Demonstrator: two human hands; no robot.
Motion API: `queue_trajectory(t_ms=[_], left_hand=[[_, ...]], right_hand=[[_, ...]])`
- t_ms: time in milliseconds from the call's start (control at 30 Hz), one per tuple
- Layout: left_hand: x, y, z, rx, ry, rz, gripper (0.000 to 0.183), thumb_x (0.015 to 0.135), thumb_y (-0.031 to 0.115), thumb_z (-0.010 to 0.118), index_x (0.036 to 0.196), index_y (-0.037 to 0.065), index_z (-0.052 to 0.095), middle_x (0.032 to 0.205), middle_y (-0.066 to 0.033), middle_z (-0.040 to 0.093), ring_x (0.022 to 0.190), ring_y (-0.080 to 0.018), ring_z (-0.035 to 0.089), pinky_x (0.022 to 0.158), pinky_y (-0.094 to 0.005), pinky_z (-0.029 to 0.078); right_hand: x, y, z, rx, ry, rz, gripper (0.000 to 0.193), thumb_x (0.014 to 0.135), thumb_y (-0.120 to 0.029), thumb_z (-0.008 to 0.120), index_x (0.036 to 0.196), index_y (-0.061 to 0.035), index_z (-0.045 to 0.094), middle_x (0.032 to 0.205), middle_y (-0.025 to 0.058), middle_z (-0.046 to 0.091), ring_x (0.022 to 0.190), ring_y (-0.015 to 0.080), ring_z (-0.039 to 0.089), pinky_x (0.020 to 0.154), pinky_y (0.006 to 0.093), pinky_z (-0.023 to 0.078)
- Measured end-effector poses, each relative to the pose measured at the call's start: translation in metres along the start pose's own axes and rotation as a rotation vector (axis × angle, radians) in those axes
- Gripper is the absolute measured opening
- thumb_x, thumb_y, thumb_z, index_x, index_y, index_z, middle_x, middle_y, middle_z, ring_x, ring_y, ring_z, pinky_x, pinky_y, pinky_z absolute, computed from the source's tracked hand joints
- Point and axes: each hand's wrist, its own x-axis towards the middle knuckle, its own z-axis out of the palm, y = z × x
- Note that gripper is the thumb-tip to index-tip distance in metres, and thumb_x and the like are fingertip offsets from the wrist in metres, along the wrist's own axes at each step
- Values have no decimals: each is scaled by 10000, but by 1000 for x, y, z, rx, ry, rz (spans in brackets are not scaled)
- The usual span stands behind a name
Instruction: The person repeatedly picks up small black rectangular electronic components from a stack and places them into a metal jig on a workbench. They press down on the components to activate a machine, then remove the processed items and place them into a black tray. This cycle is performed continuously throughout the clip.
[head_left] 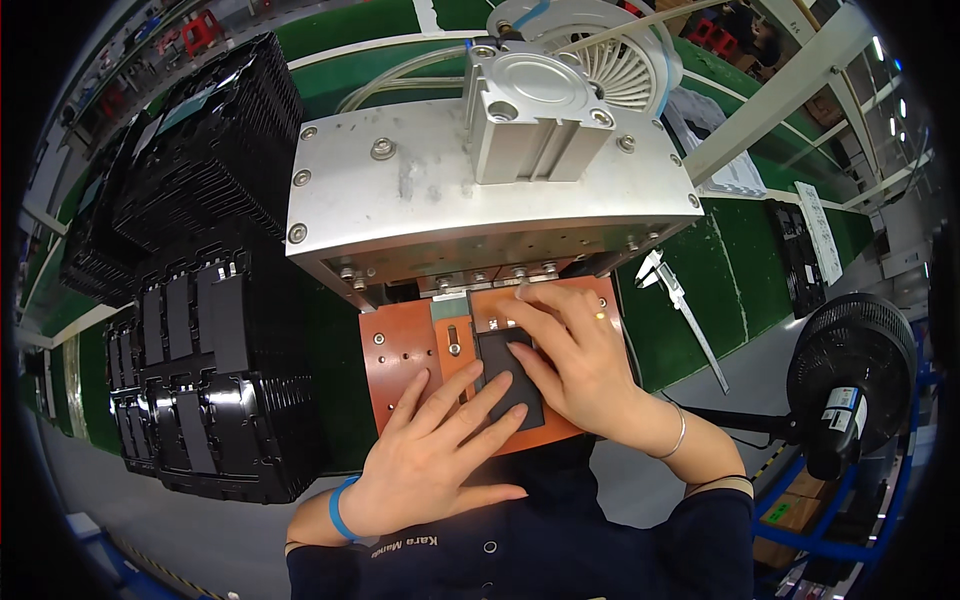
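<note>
A flat black battery cell (508, 385) with small metal tabs at its far end lies on the orange plate (395, 340) of a press fixture. My left hand (425, 460) rests with spread, flat fingers across the cell's near left part and the plate beside it. On the cell's far right, my right hand (585, 365) bends its fingers by the tabs, its thumb on the black surface. Parts of the cell and plate are hidden beneath both hands. Just beyond my fingers stands the silver press housing (430, 200) with a cylinder (540, 110) on top.
Black trays (205, 330) holding similar cells are stacked at the left, with more trays (210, 140) behind. A caliper (685, 310) lies on the green bench (725, 240) at right. A black fan (850, 380) stands near the right edge. White frame posts (780, 95) rise behind.
</note>
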Motion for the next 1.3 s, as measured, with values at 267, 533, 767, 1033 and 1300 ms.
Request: queue_trajectory(t_ms=[267,533,767,1033,1300], left_hand=[[-19,-9,-8,-89,100,-23,720,739,568,734,1288,119,611,1379,-131,536,1291,-336,484,1066,-552,343],[5,-12,-10,-91,3,-31,751,762,601,697,1272,58,604,1407,-118,503,1340,-340,417,1068,-586,326],[8,-12,-10,-50,-30,-44,717,797,632,641,1250,76,622,1394,-93,515,1343,-308,416,1054,-577,338],[8,-13,-5,16,-65,-51,739,786,696,614,1269,137,639,1368,-41,558,1334,-322,430,1096,-564,291],[4,-11,0,78,-25,-39,634,866,665,534,1187,137,676,1369,-50,554,1369,-274,401,1086,-575,305]], right_hand=[[-40,-21,-22,-8,-190,-92,382,813,-274,750,1123,-69,665,1228,126,613,1186,293,587,987,388,475],[-13,-7,-12,-4,-134,-129,361,776,-204,777,1079,-27,692,1204,162,638,1152,329,623,949,405,528],[-9,-4,-15,-5,-163,-152,324,792,-199,766,1042,-7,690,1172,157,646,1107,315,652,884,379,565],[-11,-2,-13,-76,-161,-174,307,821,-247,751,1035,-32,704,1130,122,681,1079,293,667,874,375,566],[-9,-3,-13,-113,-192,-201,248,851,-238,714,1014,-52,705,1133,125,679,1069,290,673,866,372,574]])
